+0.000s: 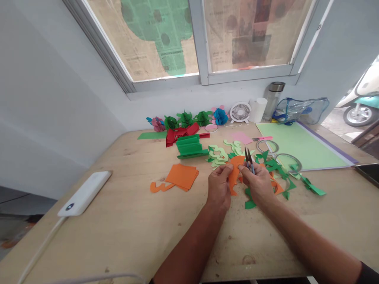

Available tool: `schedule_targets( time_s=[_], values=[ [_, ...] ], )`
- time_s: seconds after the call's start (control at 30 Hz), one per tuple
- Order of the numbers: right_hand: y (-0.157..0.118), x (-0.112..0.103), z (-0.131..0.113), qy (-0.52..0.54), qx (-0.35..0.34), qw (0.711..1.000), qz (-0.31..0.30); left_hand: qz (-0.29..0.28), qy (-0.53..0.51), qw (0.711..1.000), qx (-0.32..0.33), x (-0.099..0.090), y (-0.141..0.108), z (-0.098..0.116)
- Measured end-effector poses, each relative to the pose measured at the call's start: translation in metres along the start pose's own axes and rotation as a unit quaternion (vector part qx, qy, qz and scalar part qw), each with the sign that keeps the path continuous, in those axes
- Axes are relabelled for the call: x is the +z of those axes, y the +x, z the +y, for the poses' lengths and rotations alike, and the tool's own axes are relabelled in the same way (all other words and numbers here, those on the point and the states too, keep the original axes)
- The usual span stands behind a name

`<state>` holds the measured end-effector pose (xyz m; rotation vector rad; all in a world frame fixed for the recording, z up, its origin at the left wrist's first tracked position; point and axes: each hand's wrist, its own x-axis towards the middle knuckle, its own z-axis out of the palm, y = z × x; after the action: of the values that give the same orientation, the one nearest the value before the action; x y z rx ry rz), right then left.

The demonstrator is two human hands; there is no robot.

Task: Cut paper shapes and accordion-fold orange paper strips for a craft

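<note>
Head view, orange paper: the orange cut piece [234,178] is held up between the two hands, above the wooden table [124,228].
Long axis: it runs roughly away from the person, rounded end far, narrow end near.
Nearer hand: both touch it; the left hand [219,182] lies along its left edge, the right hand [256,179] meets its right edge.
Left fingers: closed in a pinch, thumb on the paper.
Right fingers: curled round the scissors [248,155], thumb pressing the paper; the blades point away from the person, tips slightly parted, just right of the piece.
Orange stack: orange squares [181,176] lie left of the left hand, a wavy orange strip [160,187] beside them.
Green scraps: green offcuts [275,165] lie around and beyond the right hand.
Clear pouch: the blue-trimmed pouch [320,109] holds something blue, not clearly readable.
Bottle: the lidded bottle [271,103] stands near the wall; I cannot tell its contents.
</note>
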<state>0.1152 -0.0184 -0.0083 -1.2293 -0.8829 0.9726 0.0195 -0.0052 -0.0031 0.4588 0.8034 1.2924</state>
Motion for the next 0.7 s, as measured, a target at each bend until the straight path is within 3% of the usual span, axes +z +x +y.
schedule_targets(
  time_s=[0.4,0.7],
  values=[
    [0.007,-0.007,0.007,0.004,-0.01,1.0,0.008,-0.007,0.042,0.999,-0.005,0.003,-0.004,-0.001],
    [0.004,-0.006,-0.004,-0.033,0.004,0.999,-0.033,-0.021,0.136,0.989,0.056,-0.003,0.006,0.009]
  ],
)
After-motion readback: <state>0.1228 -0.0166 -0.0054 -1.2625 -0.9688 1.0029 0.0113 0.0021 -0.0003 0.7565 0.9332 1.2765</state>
